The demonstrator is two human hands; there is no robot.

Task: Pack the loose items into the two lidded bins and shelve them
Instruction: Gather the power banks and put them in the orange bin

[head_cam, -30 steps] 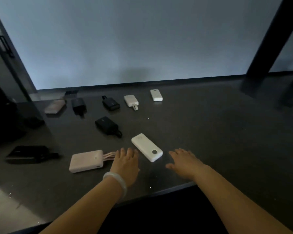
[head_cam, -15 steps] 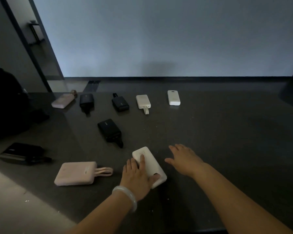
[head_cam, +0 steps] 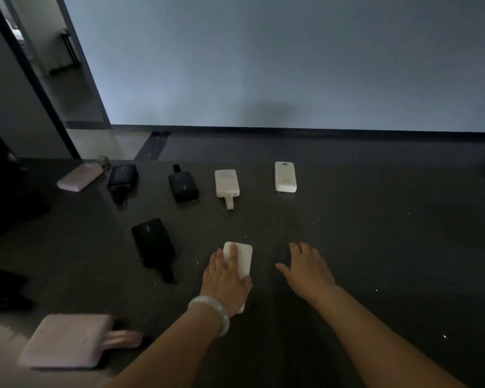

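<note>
Far left edge of the frame: dark bulk [head_cam: 0,191], soft-looking, too dim to name. Below it, flat black thing [head_cam: 3,289], faintly glossy, lying on the table [head_cam: 389,247], a dark matt top flecked with pale specks.

Lower left corner: big pink power bank [head_cam: 65,341], flat slab with rounded corners, smooth shell, flat strap loop sticking out to the right, all blurred. Upper left, near the table's far edge: small pink power bank [head_cam: 79,177], thin and slanted. Just right of it, rounded black power bank [head_cam: 123,176], matt, with a dark tail pointing down the frame. Left of centre: long black power bank [head_cam: 153,242], thick block, dark strap trailing toward the lower right. Above it, boxy black power bank [head_cam: 183,186], short tab at its far end.

Centre, in the far row: cream power bank [head_cam: 226,182], smooth rounded rectangle, stubby cable at its near end. Lower centre: white power bank [head_cam: 242,260], smooth, round-cornered, flat on the table beneath the left hand [head_cam: 226,278]. Fingers [head_cam: 232,254] draped over its top and left edge, thumb curled round the right edge, gripping it across its width. Pale, glassy bracelet [head_cam: 210,312] on that wrist.

Right of centre, far row: far white power bank [head_cam: 285,177], upright rounded slab. Below it, right hand [head_cam: 308,270], palm down, fingers [head_cam: 297,249] straight and spread, holding nothing, well apart from any item.

Across the top: plain grey wall [head_cam: 291,65].
</note>
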